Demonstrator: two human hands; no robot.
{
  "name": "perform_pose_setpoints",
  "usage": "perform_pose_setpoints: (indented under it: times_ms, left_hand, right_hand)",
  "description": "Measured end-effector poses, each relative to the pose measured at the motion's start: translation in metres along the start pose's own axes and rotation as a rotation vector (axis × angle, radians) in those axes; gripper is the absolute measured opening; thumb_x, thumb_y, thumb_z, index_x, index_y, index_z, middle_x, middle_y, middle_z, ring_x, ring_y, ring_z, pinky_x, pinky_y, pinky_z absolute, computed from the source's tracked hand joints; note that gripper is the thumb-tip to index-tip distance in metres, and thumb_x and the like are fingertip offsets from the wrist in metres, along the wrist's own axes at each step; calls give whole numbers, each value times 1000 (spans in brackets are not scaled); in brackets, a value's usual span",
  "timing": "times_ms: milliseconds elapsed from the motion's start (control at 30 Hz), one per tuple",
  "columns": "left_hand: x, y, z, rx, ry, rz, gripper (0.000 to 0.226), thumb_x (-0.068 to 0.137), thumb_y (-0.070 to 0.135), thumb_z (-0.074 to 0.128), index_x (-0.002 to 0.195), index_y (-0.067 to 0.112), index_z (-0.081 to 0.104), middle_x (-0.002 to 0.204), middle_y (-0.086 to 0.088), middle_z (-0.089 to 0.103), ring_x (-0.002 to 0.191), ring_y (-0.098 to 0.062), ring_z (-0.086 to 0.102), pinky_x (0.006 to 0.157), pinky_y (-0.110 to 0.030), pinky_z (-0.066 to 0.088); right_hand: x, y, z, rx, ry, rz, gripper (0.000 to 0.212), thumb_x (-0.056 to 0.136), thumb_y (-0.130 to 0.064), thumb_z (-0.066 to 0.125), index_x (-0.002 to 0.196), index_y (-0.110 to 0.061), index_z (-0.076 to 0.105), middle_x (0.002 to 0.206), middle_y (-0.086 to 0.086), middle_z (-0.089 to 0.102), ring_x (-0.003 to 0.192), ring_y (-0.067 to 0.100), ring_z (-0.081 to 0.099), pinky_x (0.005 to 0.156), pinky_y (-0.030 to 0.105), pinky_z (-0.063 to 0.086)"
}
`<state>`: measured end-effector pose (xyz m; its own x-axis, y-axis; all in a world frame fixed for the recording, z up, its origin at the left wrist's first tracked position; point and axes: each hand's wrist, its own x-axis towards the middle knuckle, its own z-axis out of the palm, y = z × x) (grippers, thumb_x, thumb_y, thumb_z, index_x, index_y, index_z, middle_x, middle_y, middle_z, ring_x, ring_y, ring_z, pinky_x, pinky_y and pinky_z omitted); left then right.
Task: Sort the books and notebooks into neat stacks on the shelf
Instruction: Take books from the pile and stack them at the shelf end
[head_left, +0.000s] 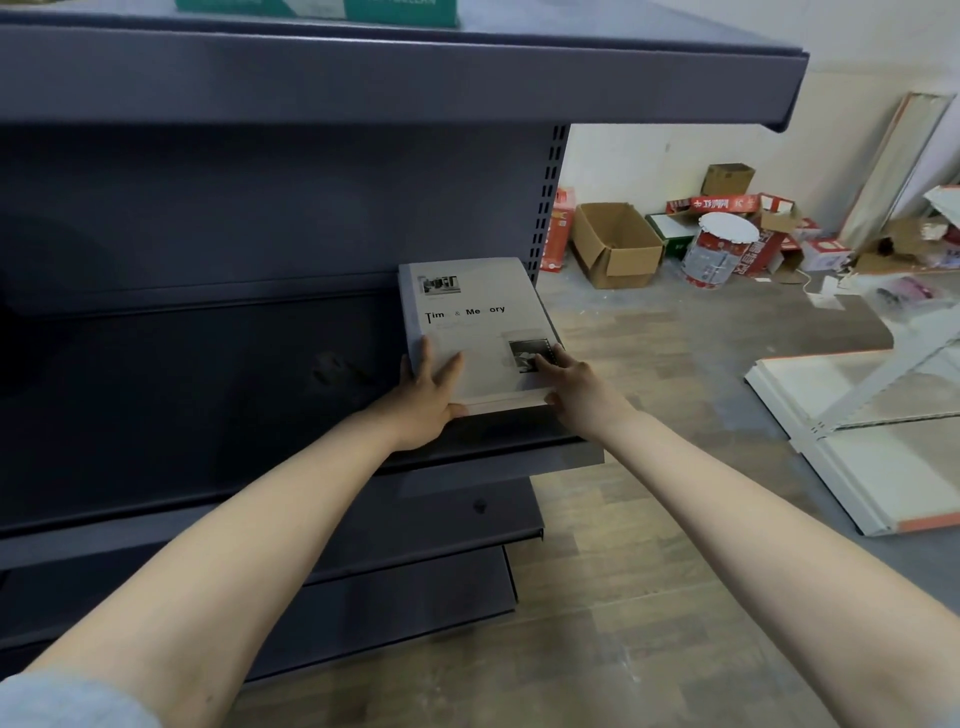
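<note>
A grey book titled "Time & Memory" lies flat at the right end of the dark metal shelf. Its near edge shows pale page edges, perhaps of a stack under it. My left hand holds the book's near left corner, fingers spread on the cover and thumb under the edge. My right hand holds the near right corner, fingers on the cover and thumb against the front edge.
The upper shelf board overhangs the book and carries a green box. Lower shelves jut out below. Cardboard boxes, a red paint bucket and white shelf panels lie on the floor to the right.
</note>
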<state>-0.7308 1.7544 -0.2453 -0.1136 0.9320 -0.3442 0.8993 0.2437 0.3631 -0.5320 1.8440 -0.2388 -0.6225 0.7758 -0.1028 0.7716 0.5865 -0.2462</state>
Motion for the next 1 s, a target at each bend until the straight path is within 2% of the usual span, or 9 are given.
perform_pose_setpoints:
  times_ms: [67, 133, 200, 267, 500, 700, 900, 1000]
  left_hand:
    - [-3, -3, -4, -32, 9, 21, 83, 95, 44, 46, 148, 31, -17, 149, -5, -37, 142, -34, -18, 117, -51, 11]
    - [-9, -10, -12, -45, 20, 50, 101, 89, 42, 59, 145, 31, -24, 150, -6, -36, 142, -32, -18, 117, -50, 8]
    - [-19, -22, -20, 49, 25, 59, 112, 82, 45, 66, 144, 31, -27, 150, -5, -36, 142, -30, -20, 115, -53, 8]
    - [-32, -38, -27, 152, 51, 47, 113, 80, 51, 66, 145, 30, -24, 151, -4, -33, 142, -30, -19, 115, -55, 7]
    - [-90, -106, -50, 160, 206, -20, 99, 84, 54, 59, 148, 33, -13, 155, 2, -26, 144, -27, -15, 116, -47, 4]
    - [-164, -174, -90, 151, 403, -84, 81, 92, 45, 53, 150, 34, -2, 157, 6, -18, 145, -21, -8, 118, -40, 7]
    - [-251, -247, -127, 151, 715, -108, 70, 91, 30, 58, 149, 21, 21, 158, -4, 9, 144, -23, 14, 115, -35, 24]
    - [-298, -284, -138, 208, 820, -140, 65, 88, 20, 61, 145, 12, 32, 155, -12, 22, 140, -28, 26, 110, -34, 29]
  right_hand:
    - [-4, -3, -5, -19, -20, 21, 64, 90, -7, 51, 148, -16, 25, 157, 15, 12, 134, 38, 34, 106, 42, 35]
    - [-9, -7, -11, -91, -29, 33, 69, 89, -13, 51, 150, -21, 19, 159, 8, 4, 142, 34, 16, 114, 46, 24]
    - [-13, -16, -16, -127, 15, 10, 76, 85, -14, 51, 151, -26, 14, 159, 1, -2, 146, 30, 2, 117, 51, 12]
    - [-15, -32, -19, -124, 69, -38, 77, 84, -13, 49, 151, -28, 13, 159, -2, -3, 146, 26, -4, 118, 50, 5]
    - [5, -128, -15, -88, 106, -188, 67, 91, -14, 46, 150, -28, 17, 159, -2, -6, 146, 28, -6, 117, 51, 4]
    - [25, -243, 2, -43, 157, -387, 62, 92, -19, 48, 148, -27, 22, 158, 0, -5, 145, 29, -6, 118, 49, 4]
    - [32, -371, 15, 37, 200, -646, 59, 94, -15, 46, 148, -20, 24, 159, 1, -3, 146, 21, -5, 117, 31, -6]
    - [31, -437, 20, 72, 225, -769, 57, 95, -14, 44, 148, -19, 25, 159, 1, -3, 146, 17, -3, 116, 28, -8]
